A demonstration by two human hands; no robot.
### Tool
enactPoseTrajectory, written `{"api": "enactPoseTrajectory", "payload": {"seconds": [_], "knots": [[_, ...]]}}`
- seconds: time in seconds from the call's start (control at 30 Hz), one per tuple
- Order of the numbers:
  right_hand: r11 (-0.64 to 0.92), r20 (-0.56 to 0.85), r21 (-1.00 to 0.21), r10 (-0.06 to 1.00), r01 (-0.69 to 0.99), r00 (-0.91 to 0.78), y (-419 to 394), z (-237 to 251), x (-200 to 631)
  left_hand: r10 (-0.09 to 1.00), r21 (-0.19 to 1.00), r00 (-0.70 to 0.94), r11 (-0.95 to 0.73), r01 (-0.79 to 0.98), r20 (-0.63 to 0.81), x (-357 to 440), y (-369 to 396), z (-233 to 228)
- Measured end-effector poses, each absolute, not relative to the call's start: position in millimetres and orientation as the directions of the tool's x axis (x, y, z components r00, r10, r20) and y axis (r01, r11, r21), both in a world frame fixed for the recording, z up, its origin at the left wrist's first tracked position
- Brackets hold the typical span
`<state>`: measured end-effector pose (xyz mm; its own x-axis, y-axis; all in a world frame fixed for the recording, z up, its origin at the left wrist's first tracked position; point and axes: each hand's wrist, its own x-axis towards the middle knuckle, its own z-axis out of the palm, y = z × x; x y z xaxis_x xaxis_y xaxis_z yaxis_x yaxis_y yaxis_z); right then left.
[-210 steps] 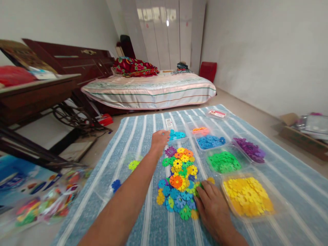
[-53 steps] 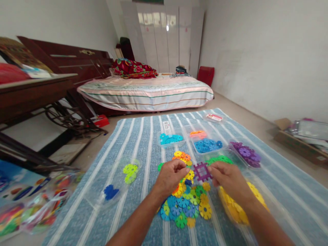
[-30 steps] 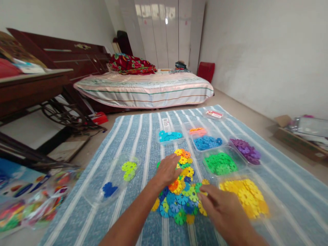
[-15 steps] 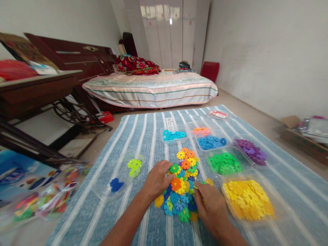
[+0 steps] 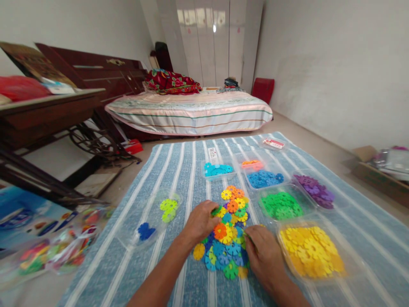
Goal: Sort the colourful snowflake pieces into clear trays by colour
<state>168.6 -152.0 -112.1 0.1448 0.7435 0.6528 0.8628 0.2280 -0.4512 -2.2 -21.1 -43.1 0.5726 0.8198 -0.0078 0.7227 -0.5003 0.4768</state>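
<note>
A mixed pile of flower-shaped plastic discs (image 5: 223, 249) in blue, yellow, orange and green lies on the striped cloth between my hands. At its upper left edge, my left hand (image 5: 202, 221) has thumb and fingers closed on a green flower-shaped disc (image 5: 216, 210), seen tilted. My right hand (image 5: 265, 253) is at the pile's right side, fingers pinched together on what looks like the edge of a greenish disc; the fingers mostly hide it. Right beside that hand stands a clear tub of yellow discs (image 5: 311, 249).
Clear tubs hold green discs (image 5: 281, 204), purple discs (image 5: 315, 189), blue discs (image 5: 263, 179), light-blue discs (image 5: 219, 169) and orange discs (image 5: 252, 164). On the left, a clear tray has lime discs (image 5: 168, 209) and dark-blue discs (image 5: 146, 231). A bed (image 5: 191, 113) stands beyond the striped cloth (image 5: 172, 166).
The green disc at my left hand has gone from lying flat to tilted between the fingers. My right hand has shifted slightly, covering more of the piece at its fingertips.
</note>
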Motion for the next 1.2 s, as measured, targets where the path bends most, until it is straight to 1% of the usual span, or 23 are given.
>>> {"api": "enactPoseTrajectory", "payload": {"seconds": [0.17, 0.27, 0.4, 0.5, 0.6, 0.7, 0.77, 0.83, 0.87, 0.93, 0.97, 1.0, 1.1, 1.2], "knots": [[0.239, 0.635, -0.463, 0.761, 0.854, 0.132, -150.3, -111.9, 168.4, 0.813, 0.556, 0.582, -0.473, 0.684, -0.024, -4.4, -17.9, -39.4], [0.257, 0.642, -0.451, 0.758, 0.855, 0.111, -149.4, -110.4, 168.8, 0.823, 0.580, 0.568, -0.455, 0.675, -0.014, -3.3, -18.5, -37.1], [0.259, 0.639, -0.449, 0.762, 0.855, 0.105, -148.6, -106.4, 168.9, 0.866, 0.575, 0.501, -0.411, 0.708, 0.002, -0.5, -20.1, -31.8], [0.261, 0.636, -0.452, 0.765, 0.853, 0.103, -148.5, -104.8, 169.0, 0.896, 0.614, 0.444, -0.332, 0.716, -0.034, -0.7, -19.1, -28.3], [0.272, 0.630, -0.455, 0.771, 0.848, 0.091, -148.3, -106.6, 169.5, 0.902, 0.645, 0.427, -0.291, 0.707, -0.061, -1.9, -16.8, -24.3], [0.281, 0.631, -0.462, 0.771, 0.841, 0.089, -147.4, -109.8, 169.9, 0.918, 0.637, 0.395, -0.292, 0.713, -0.022, 3.5, -15.6, -19.7], [0.285, 0.631, -0.469, 0.770, 0.836, 0.092, -146.5, -111.1, 170.1, 0.920, 0.670, 0.391, -0.290, 0.683, 0.000, 15.6, -16.2, -17.0], [0.285, 0.621, -0.476, 0.779, 0.832, 0.088, -145.8, -111.4, 170.2, 0.912, 0.739, 0.411, -0.276, 0.615, -0.001, 35.8, -17.8, -14.2], [0.286, 0.614, -0.480, 0.784, 0.830, 0.085, -145.5, -111.4, 170.3, 0.902, 0.778, 0.432, -0.260, 0.572, -0.016, 48.1, -18.6, -12.4], [0.289, 0.603, -0.487, 0.794, 0.824, 0.079, -145.2, -111.5, 170.6, 0.875, 0.808, 0.482, -0.260, 0.529, -0.034, 73.2, -18.8, -7.8], [0.291, 0.600, -0.490, 0.796, 0.822, 0.076, -145.1, -111.6, 170.7, 0.852, 0.805, 0.521, -0.275, 0.526, -0.050, 84.2, -17.8, -5.2], [0.294, 0.599, -0.492, 0.798, 0.819, 0.073, -145.1, -111.8, 170.8, 0.841, 0.764, 0.538, -0.317, 0.562, -0.047, 92.9, -15.9, -2.7], [0.304, 0.605, -0.490, 0.793, 0.817, 0.068, -145.1, -112.2, 170.6, 0.845, 0.606, 0.533, -0.408, 0.683, -0.032, 101.6, -6.6, 0.1], [0.302, 0.603, -0.493, 0.795, 0.816, 0.071, -144.7, -111.8, 169.7, 0.859, 0.475, 0.507, -0.417, 0.775, -0.072, 89.2, 0.7, -7.5]]}}
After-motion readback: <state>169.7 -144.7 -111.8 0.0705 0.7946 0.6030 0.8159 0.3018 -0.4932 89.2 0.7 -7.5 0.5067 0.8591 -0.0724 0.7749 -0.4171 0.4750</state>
